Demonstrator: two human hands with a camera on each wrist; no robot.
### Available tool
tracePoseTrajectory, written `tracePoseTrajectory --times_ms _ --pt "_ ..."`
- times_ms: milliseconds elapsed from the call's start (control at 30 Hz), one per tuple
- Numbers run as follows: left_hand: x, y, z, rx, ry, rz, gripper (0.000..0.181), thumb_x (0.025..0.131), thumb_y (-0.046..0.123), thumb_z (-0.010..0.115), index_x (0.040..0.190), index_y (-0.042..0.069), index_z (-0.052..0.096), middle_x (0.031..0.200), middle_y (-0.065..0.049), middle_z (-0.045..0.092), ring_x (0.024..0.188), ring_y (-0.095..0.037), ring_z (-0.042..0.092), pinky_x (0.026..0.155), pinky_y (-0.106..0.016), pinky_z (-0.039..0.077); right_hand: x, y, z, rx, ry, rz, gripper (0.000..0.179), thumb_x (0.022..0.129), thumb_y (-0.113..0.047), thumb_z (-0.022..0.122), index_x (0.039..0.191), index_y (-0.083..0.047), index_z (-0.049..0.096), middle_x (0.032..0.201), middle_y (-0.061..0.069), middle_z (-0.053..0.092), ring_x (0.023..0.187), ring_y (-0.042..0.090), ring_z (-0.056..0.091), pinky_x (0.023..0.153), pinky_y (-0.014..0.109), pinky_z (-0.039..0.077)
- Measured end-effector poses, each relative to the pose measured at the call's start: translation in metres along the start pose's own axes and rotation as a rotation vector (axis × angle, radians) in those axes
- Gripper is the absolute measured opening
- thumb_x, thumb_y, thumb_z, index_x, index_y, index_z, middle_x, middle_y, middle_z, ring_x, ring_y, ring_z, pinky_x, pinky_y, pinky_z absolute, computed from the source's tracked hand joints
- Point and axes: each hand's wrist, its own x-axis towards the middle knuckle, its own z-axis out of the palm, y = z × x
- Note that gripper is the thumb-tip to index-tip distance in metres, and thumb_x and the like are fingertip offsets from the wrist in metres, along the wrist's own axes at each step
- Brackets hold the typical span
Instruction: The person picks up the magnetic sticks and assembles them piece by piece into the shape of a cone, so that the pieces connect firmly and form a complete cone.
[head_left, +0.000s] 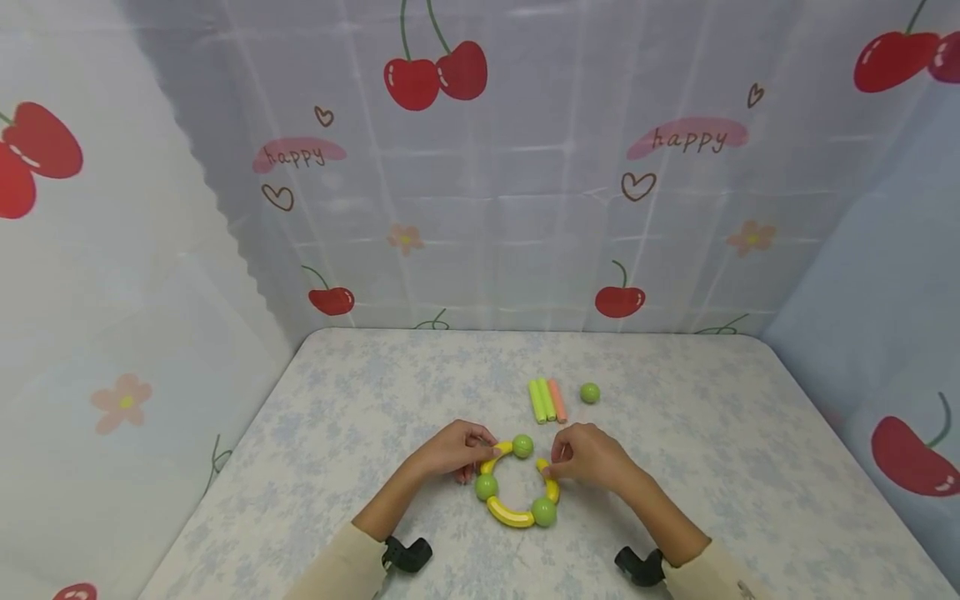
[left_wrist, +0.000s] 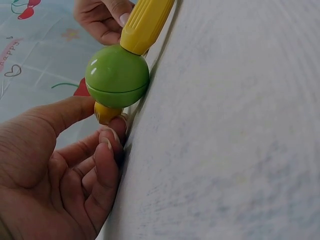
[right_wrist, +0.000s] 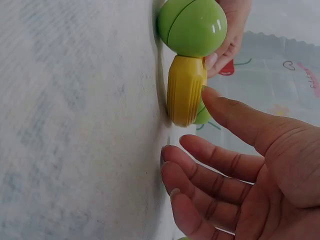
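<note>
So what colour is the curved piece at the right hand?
The curved piece is yellow with lengthwise grooves; the right wrist view shows it best.

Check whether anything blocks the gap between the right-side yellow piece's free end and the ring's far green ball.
Nothing visible does: only bare tabletop separates the yellow piece and far green ball. The loose green ball lies apart.

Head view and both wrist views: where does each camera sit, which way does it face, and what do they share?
Head: on the person's head, facing forward and down at the ring on the table; left hand, right hand and sleeves show.
Left wrist: on that wrist, looking along the left hand toward a ball; the right hand shows beyond.
Right wrist: on that wrist, looking along the right hand toward a yellow piece; the left hand shows beyond.
Shared: both wrist views show both hands, the table and the cherry cloth.
</note>
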Motion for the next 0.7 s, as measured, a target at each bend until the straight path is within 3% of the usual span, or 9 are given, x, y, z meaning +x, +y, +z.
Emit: tracePoseTrajectory --times_ms 333,700 --pt "-0.0008 -0.0046 0.0012 0.025 -0.007 -0.007 0.021 0.098 0.029 0.069 0.112 0.014 0.073 0.062 -0.002 0.063 0.043 -0.012 0.053 0.042 -0.025 0.048 -0.0045 -0.0004 0.0090 0.025 -0.069 0.030 0.032 0.083 -0.031 0.085 0.064 -0.017 0.065 0.054 -0.006 0.058 0.049 0.010 0.051 0.047 0.024 0.036" --pt "0.0016 -0.0032 -0.0005 0.033 -0.021 0.013 0.019 0.096 0.028 0.072 0.110 0.013 0.073 0.062 -0.002 0.062 0.043 -0.013 0.052 0.043 -0.025 0.047 -0.0021 -0.0050 0.0098 -0.028 0.027 0.067 0.027 0.085 -0.021 0.083 0.065 -0.017 0.065 0.057 -0.005 0.056 0.051 0.012 0.050 0.047 0.026 0.040"
